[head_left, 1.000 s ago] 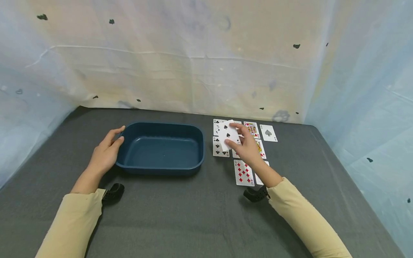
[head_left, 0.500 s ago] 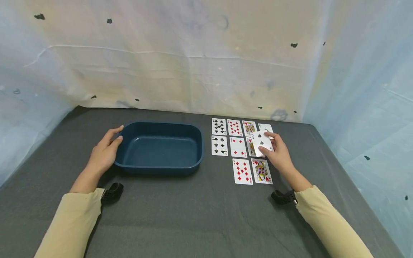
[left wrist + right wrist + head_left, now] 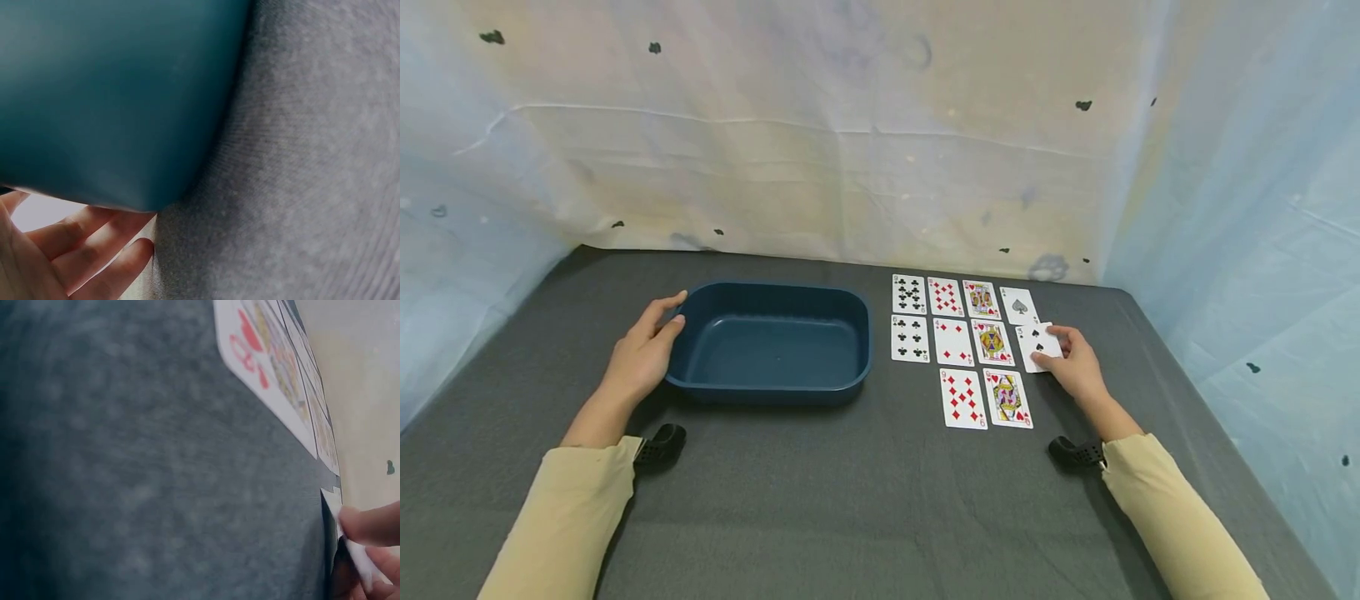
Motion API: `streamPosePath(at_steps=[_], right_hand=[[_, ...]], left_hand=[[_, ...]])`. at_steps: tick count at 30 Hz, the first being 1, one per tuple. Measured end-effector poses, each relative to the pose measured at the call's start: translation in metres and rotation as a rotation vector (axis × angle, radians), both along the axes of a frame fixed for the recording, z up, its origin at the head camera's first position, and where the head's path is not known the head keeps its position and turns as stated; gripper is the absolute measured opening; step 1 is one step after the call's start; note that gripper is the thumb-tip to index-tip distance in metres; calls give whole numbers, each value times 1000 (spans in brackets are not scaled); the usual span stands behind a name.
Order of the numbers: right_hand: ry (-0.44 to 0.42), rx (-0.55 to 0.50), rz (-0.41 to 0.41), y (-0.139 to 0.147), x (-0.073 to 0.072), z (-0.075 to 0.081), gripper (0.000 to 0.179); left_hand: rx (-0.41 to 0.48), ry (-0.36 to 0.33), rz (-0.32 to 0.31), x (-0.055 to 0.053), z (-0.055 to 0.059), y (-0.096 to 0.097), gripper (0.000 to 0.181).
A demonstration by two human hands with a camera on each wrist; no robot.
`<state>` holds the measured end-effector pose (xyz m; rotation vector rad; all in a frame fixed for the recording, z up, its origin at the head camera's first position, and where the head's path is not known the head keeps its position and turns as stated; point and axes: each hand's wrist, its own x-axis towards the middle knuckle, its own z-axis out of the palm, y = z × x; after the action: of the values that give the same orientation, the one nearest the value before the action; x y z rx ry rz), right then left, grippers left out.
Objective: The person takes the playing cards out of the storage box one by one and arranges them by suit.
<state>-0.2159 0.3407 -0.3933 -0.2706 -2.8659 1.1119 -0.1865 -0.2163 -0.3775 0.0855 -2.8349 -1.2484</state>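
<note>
My right hand (image 3: 1078, 367) pinches a spade playing card (image 3: 1034, 343) by its right side, thumb at the front and fingers behind. This card lies low over the cloth, just below the ace of spades (image 3: 1018, 307) and right of a red face card (image 3: 992, 342). In the right wrist view, the held card (image 3: 364, 565) is seen nearly edge-on between thumb and fingers. At the left end of a dark blue rectangular tub (image 3: 770, 390), my left hand (image 3: 642, 354) touches the rim. Its fingers (image 3: 84, 253) extend along the tub's outer wall in the left wrist view.
Face-up cards stand in rows on the grey cloth, including a six of clubs (image 3: 911, 338), a four of diamonds (image 3: 953, 342) and a queen (image 3: 1008, 399). A patterned hanging sheet (image 3: 850, 167) closes off the back and sides. Each wrist wears a black band (image 3: 662, 447).
My right hand has carried the spade card rightward from over the left columns, then lowered it to the end of the middle row. The left hand stays at the tub.
</note>
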Motion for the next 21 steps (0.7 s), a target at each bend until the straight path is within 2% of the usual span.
streamPosePath(at_steps=[8,14,18,21], right_hand=[[34,172,30,-3,-1,2,51],[94,174,39,-14,6,8,45],[187,187,59,-28,13,17,41],[274,203,100,-41,18,24,41]], left_hand=[[-11,-3,-11,0,2,-1,55],[-74,-33,-53,1,6,-5,56],[-133,-31,-76,2,17,-8,60],[-148,20,-47,3,30,-5,63]])
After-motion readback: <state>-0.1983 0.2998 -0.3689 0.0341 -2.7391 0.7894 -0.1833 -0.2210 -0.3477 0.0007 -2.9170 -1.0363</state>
